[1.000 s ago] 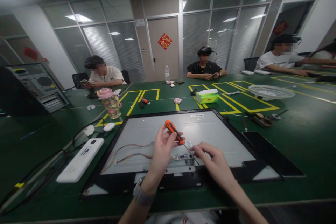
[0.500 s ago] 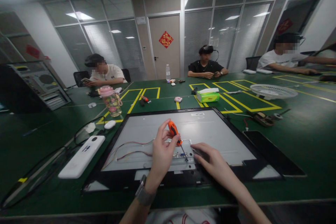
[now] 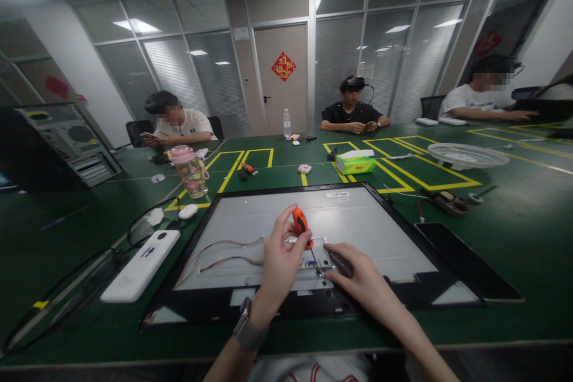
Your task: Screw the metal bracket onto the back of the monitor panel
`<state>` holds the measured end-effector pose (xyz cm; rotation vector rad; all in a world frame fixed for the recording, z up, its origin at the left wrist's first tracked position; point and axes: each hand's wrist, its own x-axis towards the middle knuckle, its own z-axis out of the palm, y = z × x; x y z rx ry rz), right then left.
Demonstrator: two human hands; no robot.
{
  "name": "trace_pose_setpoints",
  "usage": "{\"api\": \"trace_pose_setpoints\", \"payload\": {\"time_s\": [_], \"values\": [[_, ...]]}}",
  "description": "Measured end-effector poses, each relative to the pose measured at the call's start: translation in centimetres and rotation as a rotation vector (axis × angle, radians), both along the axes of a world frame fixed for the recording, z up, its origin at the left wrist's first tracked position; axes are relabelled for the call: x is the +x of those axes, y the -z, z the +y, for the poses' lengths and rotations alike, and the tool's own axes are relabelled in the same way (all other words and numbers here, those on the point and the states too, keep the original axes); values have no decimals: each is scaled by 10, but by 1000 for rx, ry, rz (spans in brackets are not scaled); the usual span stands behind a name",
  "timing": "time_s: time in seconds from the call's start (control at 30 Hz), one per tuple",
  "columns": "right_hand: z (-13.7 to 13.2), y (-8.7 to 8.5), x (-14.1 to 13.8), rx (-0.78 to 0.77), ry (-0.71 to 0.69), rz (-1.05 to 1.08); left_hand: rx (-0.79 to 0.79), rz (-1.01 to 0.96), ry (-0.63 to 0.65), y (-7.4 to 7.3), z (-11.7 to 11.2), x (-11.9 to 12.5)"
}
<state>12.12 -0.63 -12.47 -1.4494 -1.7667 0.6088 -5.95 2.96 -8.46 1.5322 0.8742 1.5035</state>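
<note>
A monitor panel lies back side up on the green table in front of me. My left hand is closed round an orange-handled screwdriver, its shaft angled down toward a small circuit board near the panel's near edge. My right hand rests beside the screwdriver tip, fingers curled together at the board; whether they hold anything is hidden. Thin coloured wires run left from the board across the panel.
A white plastic cover and black cables lie to the left. Farther off are a pink-lidded bottle, a green tissue box, a white fan grille and a computer case. A black strip lies right. Three people sit around the table.
My left hand tipped the screwdriver from slanting to near upright and lowered its tip to the board. My right hand shifted slightly in toward the tip.
</note>
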Motion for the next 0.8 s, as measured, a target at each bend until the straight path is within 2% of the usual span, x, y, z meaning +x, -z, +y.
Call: {"api": "trace_pose_setpoints", "payload": {"time_s": [0.13, 0.3, 0.43, 0.47, 0.6, 0.7, 0.8], "values": [[0, -3, -6, 17, 29, -39, 55, 138, 21, -7, -5, 0], [1, -8, -9, 38, 18, -89, 193, 339, 112, -14, -11, 3], [2, -5, -9, 74, 24, -133, 371, 419, 37, -24, -12, 12], [3, -3, -9, 83, 25, -145, 415, 433, 51, -26, -11, 14], [5, 4, -2, 94, -6, -121, 342, 363, 9, -30, -8, 20], [6, 6, 9, 64, -81, -54, 306, 336, -6, -23, -3, 19], [5, 7, 22, 39, -98, -79, 310, 262, -31, -13, 0, 14]]}}
